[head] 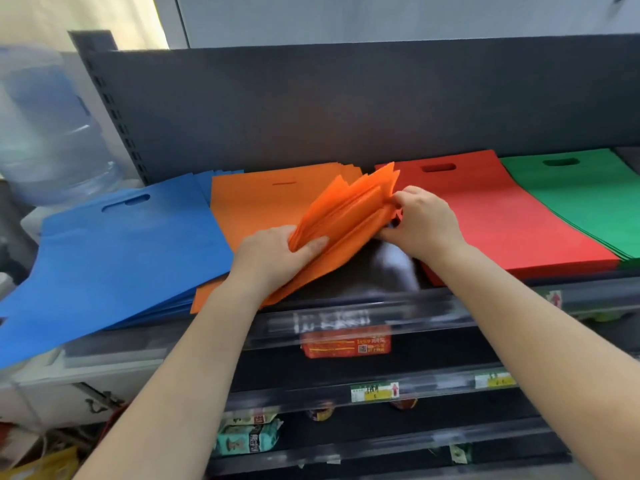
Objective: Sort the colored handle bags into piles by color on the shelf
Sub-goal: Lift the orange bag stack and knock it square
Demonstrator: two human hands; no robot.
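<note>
Orange bags fanned, left hand grip clasping near edge; right hand pinching far edge

Dark slotted shelf backboard — pale wall behind, daylit

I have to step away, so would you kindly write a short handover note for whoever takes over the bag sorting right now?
Left hand: grips the near end of a fanned bundle of orange bags, thumb on top.
Right hand: pinches the bundle's far edge.
The bundle is lifted at a tilt above the orange pile.
On the shelf, left to right: blue pile, orange pile, red pile, green pile. Blue hangs over the front edge.
Done: four colour piles laid out.
Left: lay the held orange bags flat on the orange pile; probably square up the blue pile.
</note>
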